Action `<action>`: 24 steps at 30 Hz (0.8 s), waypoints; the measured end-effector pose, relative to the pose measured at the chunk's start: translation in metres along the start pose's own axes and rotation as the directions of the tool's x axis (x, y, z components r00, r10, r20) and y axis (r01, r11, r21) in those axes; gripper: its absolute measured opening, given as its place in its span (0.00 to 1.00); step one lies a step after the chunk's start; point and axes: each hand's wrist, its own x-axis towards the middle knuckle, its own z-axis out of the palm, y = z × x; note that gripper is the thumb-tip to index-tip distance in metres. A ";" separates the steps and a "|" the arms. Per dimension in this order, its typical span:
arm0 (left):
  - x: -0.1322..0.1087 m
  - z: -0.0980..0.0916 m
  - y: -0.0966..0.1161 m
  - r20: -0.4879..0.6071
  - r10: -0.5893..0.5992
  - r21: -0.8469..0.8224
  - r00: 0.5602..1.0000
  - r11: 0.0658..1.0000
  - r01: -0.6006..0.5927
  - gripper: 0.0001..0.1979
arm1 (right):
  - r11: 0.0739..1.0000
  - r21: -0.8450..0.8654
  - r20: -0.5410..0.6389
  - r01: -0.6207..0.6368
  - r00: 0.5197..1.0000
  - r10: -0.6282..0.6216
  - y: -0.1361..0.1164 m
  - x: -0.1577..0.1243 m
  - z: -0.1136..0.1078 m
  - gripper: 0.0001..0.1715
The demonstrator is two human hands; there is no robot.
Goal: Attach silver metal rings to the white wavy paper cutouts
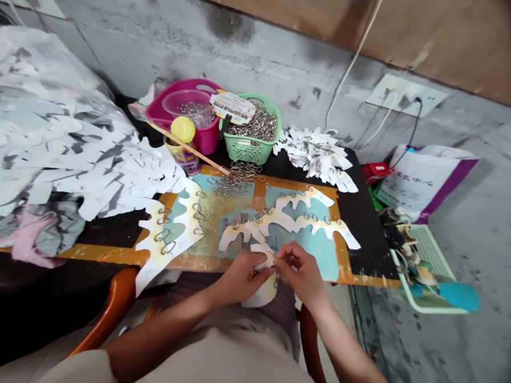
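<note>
My left hand (245, 275) is closed on a curved white cut-out piece (261, 294) at the table's front edge, thumb on top. My right hand (300, 272) pinches at the piece's right edge; what its fingertips hold is too small to make out. Just beyond lie several scalloped white cut-outs (278, 218) with yellowish stains and oval wire rings along them. More ringed cut-outs (179, 241) lie to the left. A loose pile of oval wire rings (238, 180) is at the middle back of the work surface (323, 256).
Behind stand a green basket (247, 152) of metal rings, a magenta basket (207, 139), and a tin (183, 155) with a stick across it. White cut-outs are heaped left (108, 159) and back right (316, 157). A pale green basket (439, 256) is beyond the table's right edge.
</note>
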 end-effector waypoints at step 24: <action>-0.017 0.006 -0.006 0.047 -0.098 -0.334 0.994 0.936 0.108 0.18 | 0.774 0.606 -0.054 -0.182 0.962 0.269 -0.007 -0.009 0.024 0.37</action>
